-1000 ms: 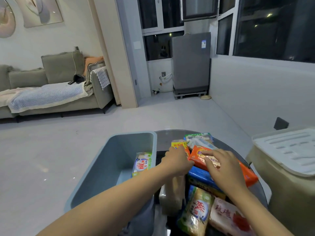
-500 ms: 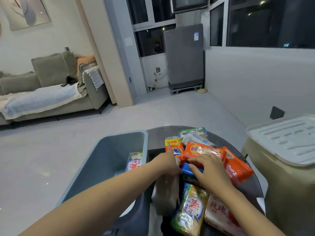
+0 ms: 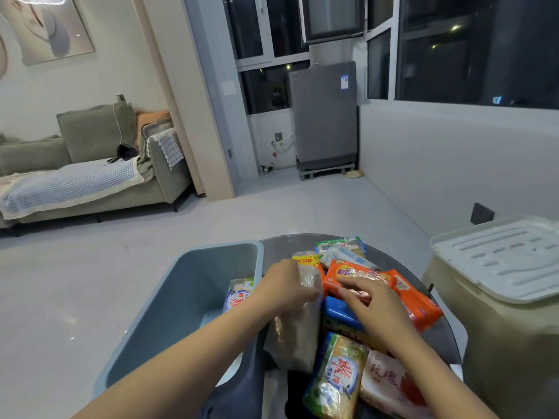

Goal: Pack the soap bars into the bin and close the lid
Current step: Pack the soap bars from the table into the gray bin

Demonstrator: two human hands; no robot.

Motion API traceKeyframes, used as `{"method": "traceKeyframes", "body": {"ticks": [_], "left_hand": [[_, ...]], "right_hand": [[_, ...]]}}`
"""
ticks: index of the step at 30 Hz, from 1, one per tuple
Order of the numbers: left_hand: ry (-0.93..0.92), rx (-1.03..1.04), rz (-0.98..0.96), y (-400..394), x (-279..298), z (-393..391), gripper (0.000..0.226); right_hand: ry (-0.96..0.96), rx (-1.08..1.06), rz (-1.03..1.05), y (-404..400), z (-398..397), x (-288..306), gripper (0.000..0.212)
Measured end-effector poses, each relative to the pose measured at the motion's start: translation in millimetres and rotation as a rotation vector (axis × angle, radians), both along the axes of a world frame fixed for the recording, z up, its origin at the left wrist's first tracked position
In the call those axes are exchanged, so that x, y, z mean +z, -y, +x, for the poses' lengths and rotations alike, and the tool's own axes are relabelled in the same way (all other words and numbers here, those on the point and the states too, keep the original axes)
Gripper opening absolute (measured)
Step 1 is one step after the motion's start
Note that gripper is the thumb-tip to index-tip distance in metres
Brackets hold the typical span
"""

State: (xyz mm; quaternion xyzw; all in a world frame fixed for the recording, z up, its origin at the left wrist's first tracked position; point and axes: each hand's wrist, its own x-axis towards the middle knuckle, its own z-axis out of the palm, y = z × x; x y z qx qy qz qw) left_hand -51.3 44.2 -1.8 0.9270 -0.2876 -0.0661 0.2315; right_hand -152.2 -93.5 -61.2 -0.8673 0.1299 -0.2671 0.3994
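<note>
Head view: left hand (image 3: 286, 287) grip around tan soap pack (image 3: 298, 323).

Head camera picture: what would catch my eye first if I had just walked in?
The bright pile of wrapped soap bars on the round glass table, orange, blue and green, with both hands in it: the left hand on a clear packet, the right hand on an orange one. Left of the pile stands the open grey-blue bin with one bar inside.
</note>
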Motion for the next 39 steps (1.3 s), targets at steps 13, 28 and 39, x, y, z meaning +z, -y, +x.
{"method": "traceKeyframes", "body": {"ticks": [13,28,39], "left_hand": [[0.222,0.028,-0.550,-52.9,101.1,7.4,0.022],[0.231,0.250,-0.246,-145.2,61.2,43.6,0.017],[0.085,0.298,0.142,-141.2,-12.3,71.0,0.024]], "right_hand": [[0.150,0.205,0.282,-42.7,-0.9,32.6,0.022],[0.018,0.420,0.011,-120.1,41.7,19.3,0.027],[0.011,0.457,0.119,-123.8,44.2,9.0,0.032]]}}
